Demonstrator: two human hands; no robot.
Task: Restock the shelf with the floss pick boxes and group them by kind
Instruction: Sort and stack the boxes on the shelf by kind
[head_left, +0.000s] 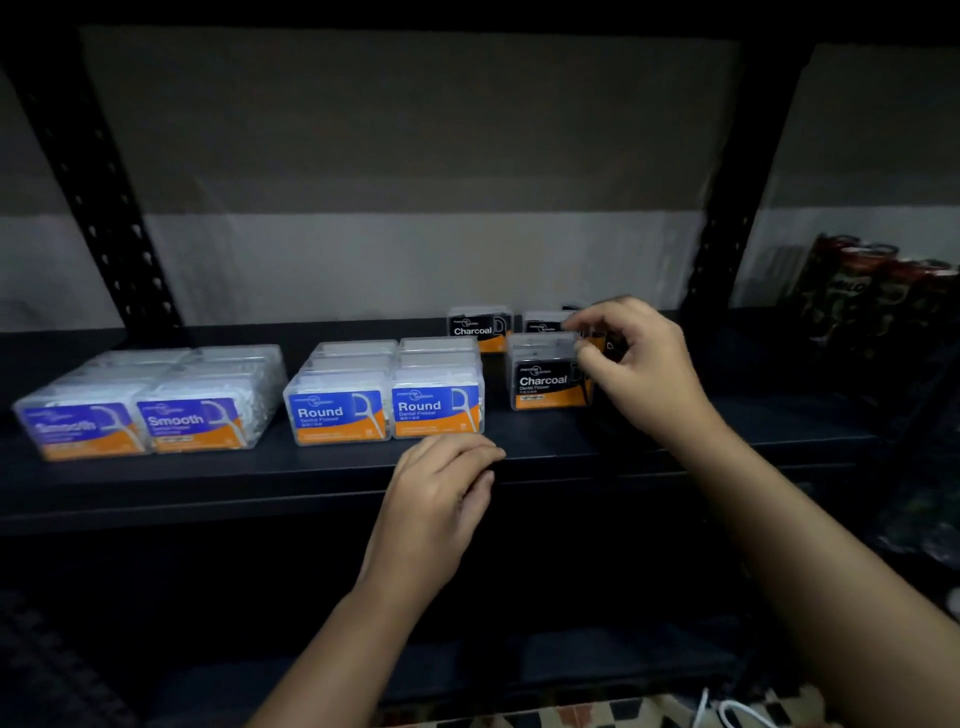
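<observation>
1. My right hand (636, 358) is up at the Charcoal group on the shelf (571, 441), fingers curled and pinching a dark box (610, 343) just right of the front Charcoal box (545, 376). It's mostly hidden by my fingers, so I take it for another Charcoal.
2. My left hand (441, 480) hovers at the shelf's front lip below the Round boxes (387, 392), fingers loosely curled, holding nothing.
3. Grouping so far: Smooth boxes (148, 400) far left, Round in the middle, Charcoal on the right with two more at the back (478, 327). There are gaps between the kinds.
4. Risk: my knuckles are touching or just beside the front Charcoal box. Setting the held one down could shove it crooked or push it left toward the Round stack.
5. Risk: the boxes are light, clear plastic. A pinch this shallow may slip, and the box could tip on landing.
6. Risk: it's dim here and the dark labels read poorly, so a misaligned row is easy to miss.
7. Around: dark cans (878, 291) stand far right, beyond the upright post (727, 234). The post limits how far the Charcoal rows can run to the right.
</observation>
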